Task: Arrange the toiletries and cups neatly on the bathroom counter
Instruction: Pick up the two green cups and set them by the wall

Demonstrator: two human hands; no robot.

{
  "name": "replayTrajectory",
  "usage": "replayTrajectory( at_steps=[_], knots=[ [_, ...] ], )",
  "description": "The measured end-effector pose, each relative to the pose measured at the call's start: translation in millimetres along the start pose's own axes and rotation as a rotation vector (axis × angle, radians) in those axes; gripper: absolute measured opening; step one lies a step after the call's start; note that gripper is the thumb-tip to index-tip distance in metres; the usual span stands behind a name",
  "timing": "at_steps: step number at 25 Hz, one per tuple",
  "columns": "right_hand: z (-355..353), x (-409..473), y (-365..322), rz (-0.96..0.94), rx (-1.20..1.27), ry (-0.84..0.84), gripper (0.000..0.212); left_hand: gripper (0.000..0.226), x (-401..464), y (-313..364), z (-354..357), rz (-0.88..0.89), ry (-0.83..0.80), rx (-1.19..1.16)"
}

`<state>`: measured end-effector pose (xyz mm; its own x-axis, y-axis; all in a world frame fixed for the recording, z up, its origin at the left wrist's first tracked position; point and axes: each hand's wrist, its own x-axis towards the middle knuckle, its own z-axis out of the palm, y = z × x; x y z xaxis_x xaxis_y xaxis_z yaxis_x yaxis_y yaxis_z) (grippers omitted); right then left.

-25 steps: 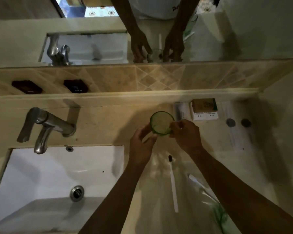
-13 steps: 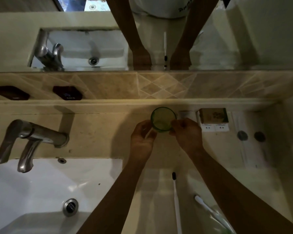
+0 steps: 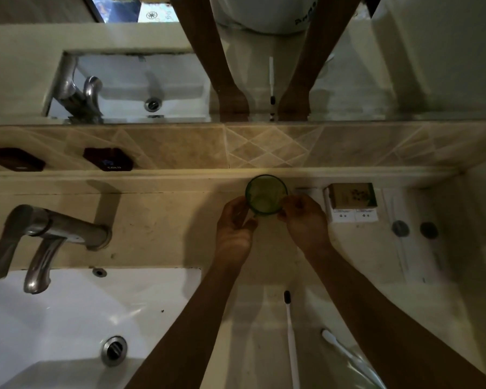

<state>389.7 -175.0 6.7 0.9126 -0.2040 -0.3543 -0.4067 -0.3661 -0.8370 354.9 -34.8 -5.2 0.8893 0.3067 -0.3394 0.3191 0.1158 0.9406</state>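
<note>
Both hands hold a green translucent cup [image 3: 266, 195] upright at the back of the tabletop [image 3: 157, 220], close to the raised ledge under the mirror. The left hand [image 3: 235, 231] has its grip curled on the cup's left side, the right hand [image 3: 306, 220] pinches its right side. Right of the cup sits a small soap box [image 3: 351, 196]. A white toothbrush [image 3: 291, 338] lies nearer the person, between the forearms, with the sink [image 3: 68, 318] and faucet [image 3: 48, 234] to the left

Green cup [image 3: 266, 195] moved back toward ledge [image 3: 180, 175], both hands following.
</note>
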Motion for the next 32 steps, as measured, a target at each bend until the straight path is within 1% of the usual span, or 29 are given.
replayTrajectory(
  at_steps=[4,7,8,10,11,12,14,15,16,17,19,20,22,24,27,28,30,32],
  knots=[
    [-1,-1,0,-0.015,-0.024,0.000,0.025,0.050,-1,0,1,-0.026,-0.015,0.019],
    [2,-1,5,-0.200,-0.169,0.052,0.022,0.053,-2,1,1,-0.041,-0.025,0.037],
    [2,-2,6,-0.152,-0.110,0.038,0.022,0.054,-3,1,0,-0.048,-0.028,0.046],
    [-1,-8,-1,0.045,0.125,-0.022,0.028,0.056,-8,0,-2,-0.053,-0.028,0.070],
    [-5,-12,0,0.092,0.238,-0.021,0.029,0.057,-13,-1,-5,-0.057,-0.021,0.079],
    [-11,-15,4,0.084,0.286,0.000,0.024,0.056,-18,-2,-9,-0.062,-0.007,0.084],
    [-35,-33,11,0.020,0.204,0.008,0.014,0.050,-34,-8,-17,-0.092,0.024,0.094],
    [-50,-45,20,-0.015,0.143,0.001,0.014,0.046,-46,-12,-20,-0.112,0.025,0.115],
    [-69,-59,31,-0.044,0.065,0.006,0.018,0.040,-60,-17,-22,-0.125,0.010,0.135],
    [-88,-74,43,-0.036,-0.021,0.013,0.022,0.034,-78,-23,-22,-0.139,-0.019,0.137],
    [-129,-106,67,0.000,-0.184,0.041,0.017,0.024,-118,-35,-20,-0.177,-0.114,0.126],
    [-150,-123,76,0.031,-0.252,0.045,0.013,0.022,-139,-41,-16,-0.188,-0.177,0.139],
    [-183,-153,92,0.091,-0.311,0.029,0.015,0.023,-174,-53,-6,-0.214,-0.308,0.169],
    [-211,-182,113,0.156,-0.277,0.011,0.020,0.028,-207,-66,6,-0.276,-0.409,0.179],
    [-227,-219,146,0.272,-0.087,-0.042,0.027,0.033,-246,-77,22,-0.326,-0.482,0.246],
    [-228,-228,156,0.297,-0.028,-0.055,0.029,0.032,-255,-79,26,-0.302,-0.510,0.288],
    [-226,-236,173,0.318,0.059,-0.067,0.029,0.033,-265,-84,29,-0.173,-0.590,0.440],
    [-229,-241,186,0.336,0.138,-0.127,0.026,0.042,-279,-85,35,-0.099,-0.642,0.545]
  ],
)
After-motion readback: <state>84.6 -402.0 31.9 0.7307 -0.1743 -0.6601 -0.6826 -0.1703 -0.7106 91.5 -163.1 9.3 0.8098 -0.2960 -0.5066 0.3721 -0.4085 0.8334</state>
